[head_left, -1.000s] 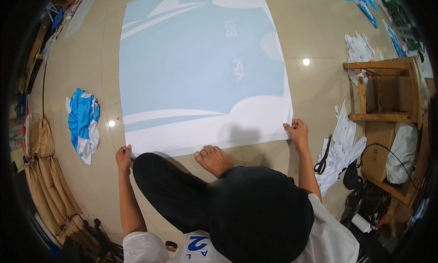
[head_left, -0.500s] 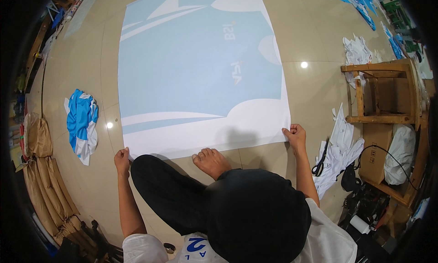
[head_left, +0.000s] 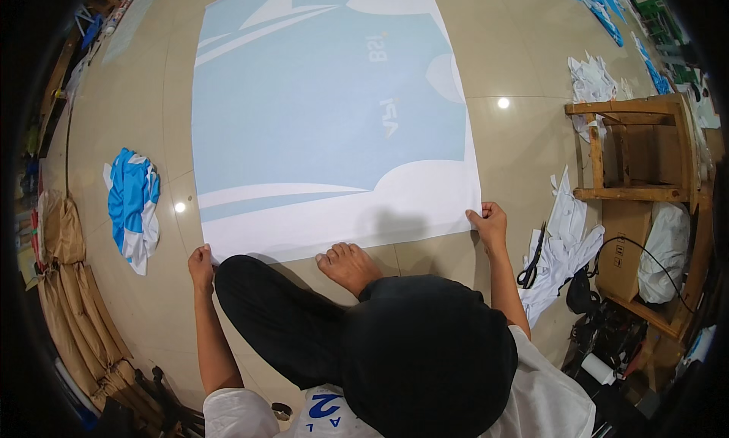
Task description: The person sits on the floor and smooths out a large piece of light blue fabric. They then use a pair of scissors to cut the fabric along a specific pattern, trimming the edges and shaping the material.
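Clock faces below take 12 as straight away from our body. The pale blue-and-white sheet (head_left: pixel 304 126) lies flat on the tiled floor (head_left: pixel 524 157), toward 1 from our left hand (head_left: pixel 200 269) and toward 10 from our right hand (head_left: pixel 490 225). Neither hand is nearer: each is at a near corner. The near edge runs between them, from 9 to just short of 3, right end slightly farther out. Far end partly cut off by the view, so we cannot say which way the long axis runs.

Fingers: right, thumb over the corner, closed on it; left, apparently pinching its corner, the underside hidden. Bare foot (head_left: pixel 349 267) between the hands, toes at the near edge.

Scissors (head_left: pixel 531 267) with white scraps (head_left: pixel 566 225) between 4 and 5 from the right hand; blue-and-white bundle (head_left: pixel 134 206) between 10 and 11 from the left.

Against half a second ago: sheet, hands and floor all sit slightly toward 10 or 11 in view, probably our head moving; both holds look unchanged.
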Tool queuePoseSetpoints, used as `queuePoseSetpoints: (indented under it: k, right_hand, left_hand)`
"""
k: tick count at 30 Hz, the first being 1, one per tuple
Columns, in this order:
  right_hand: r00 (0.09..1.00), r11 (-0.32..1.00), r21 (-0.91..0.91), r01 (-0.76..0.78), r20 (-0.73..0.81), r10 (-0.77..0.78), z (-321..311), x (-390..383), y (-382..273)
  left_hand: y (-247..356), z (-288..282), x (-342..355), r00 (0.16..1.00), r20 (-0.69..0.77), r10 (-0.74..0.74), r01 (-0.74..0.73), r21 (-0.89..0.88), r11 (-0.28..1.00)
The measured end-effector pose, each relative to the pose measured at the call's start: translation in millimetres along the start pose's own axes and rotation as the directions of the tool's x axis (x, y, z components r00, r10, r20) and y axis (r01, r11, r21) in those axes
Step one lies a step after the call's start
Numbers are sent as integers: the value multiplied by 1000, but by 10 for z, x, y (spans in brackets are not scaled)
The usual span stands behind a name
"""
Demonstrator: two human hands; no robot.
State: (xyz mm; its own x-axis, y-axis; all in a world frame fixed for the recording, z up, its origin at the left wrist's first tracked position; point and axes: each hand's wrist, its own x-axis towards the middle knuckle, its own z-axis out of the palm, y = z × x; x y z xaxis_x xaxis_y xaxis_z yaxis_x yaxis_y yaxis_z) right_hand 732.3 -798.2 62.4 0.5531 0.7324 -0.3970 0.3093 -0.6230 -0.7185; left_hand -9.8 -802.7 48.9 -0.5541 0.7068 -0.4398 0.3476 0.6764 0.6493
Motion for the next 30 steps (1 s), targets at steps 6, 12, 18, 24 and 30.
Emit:
queuePoseSetpoints:
  k: [6, 12, 18, 24, 30]
  right_hand:
    - [998, 995, -82, 50, -39, -53, 23, 114, 93]
    - [983, 941, -317, 115, -98, -153, -85, 389, 191]
    - [953, 883, -437, 174, -151, -263, -440, 1180, 144]
    - [880, 781, -602, 166, -268, -393, -903, 2263, -131]
    - [740, 806, -578, -129, -597, -310, -975, 2706, -762]
  left_hand:
    - [52, 64, -26, 998, 60, 17, -17, -1, 1000]
    - [282, -29, -112, 950, 313, -16, -51, 203, 978]
    - [768, 10, -18, 859, 499, -118, -82, 361, 929]
    - [857, 149, 206, 916, 387, 109, -187, 171, 967]
    - [1194, 343, 260, 897, 400, 190, -279, 177, 944]
